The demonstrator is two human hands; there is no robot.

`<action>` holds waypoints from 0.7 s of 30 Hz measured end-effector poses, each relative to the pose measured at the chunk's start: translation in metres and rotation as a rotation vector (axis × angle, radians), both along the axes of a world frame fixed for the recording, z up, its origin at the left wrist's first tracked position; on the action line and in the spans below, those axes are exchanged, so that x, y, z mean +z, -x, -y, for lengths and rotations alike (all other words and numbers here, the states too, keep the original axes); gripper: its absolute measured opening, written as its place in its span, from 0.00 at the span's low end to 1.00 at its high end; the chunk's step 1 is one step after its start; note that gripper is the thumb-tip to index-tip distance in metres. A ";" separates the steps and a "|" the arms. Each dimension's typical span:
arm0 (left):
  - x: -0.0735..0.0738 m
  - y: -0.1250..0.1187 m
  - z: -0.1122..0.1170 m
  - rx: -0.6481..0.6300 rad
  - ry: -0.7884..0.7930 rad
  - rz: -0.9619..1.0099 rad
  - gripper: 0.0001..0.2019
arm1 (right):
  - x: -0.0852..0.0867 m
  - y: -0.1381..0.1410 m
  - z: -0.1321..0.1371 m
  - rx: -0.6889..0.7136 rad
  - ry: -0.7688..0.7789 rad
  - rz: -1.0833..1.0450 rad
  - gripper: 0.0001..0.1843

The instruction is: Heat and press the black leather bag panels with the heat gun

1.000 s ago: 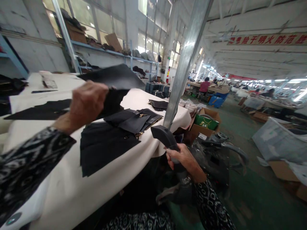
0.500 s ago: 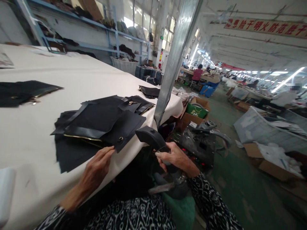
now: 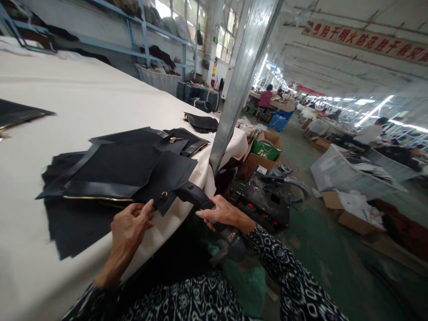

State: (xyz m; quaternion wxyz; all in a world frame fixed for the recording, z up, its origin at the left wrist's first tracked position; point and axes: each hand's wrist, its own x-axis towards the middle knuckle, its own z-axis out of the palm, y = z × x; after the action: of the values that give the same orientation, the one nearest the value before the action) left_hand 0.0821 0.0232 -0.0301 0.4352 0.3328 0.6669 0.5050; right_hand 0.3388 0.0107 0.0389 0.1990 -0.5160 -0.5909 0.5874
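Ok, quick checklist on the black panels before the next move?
1. Right hand grip on dark pistol-grip tool: ok, wrapped round the handle.
2. Left hand on black panel: ok, fingers at its near corner.
3. Tool nose off the panel: cannot tell.
4. Panel stack squared on white-covered table: not ok, edges offset.
5. Control box lights: ok, red lit.

The black sheet at the left runs out of the view, and the red banner is cut off at the right. The right hand hides part of the dark handheld tool, so its full shape cannot be told. The far workers and the bundles on the shelf are too small to make out.
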 end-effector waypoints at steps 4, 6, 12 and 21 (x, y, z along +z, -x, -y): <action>0.002 -0.001 -0.009 0.050 0.000 0.105 0.13 | -0.017 -0.004 -0.012 0.024 0.059 0.022 0.19; 0.004 -0.002 -0.011 0.082 0.014 0.166 0.12 | -0.020 -0.004 -0.016 0.053 0.055 0.029 0.19; 0.007 -0.010 -0.010 0.171 0.022 0.235 0.09 | -0.014 -0.006 -0.019 0.125 0.011 -0.011 0.17; 0.005 -0.014 0.000 0.224 0.001 0.223 0.08 | -0.017 0.002 -0.031 0.145 0.079 -0.037 0.16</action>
State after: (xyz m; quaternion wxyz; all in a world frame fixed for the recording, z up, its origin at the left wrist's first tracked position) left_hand 0.0961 0.0237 -0.0252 0.4479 0.1980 0.6476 0.5837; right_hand 0.3372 0.0419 0.0218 0.1463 -0.4683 -0.5994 0.6325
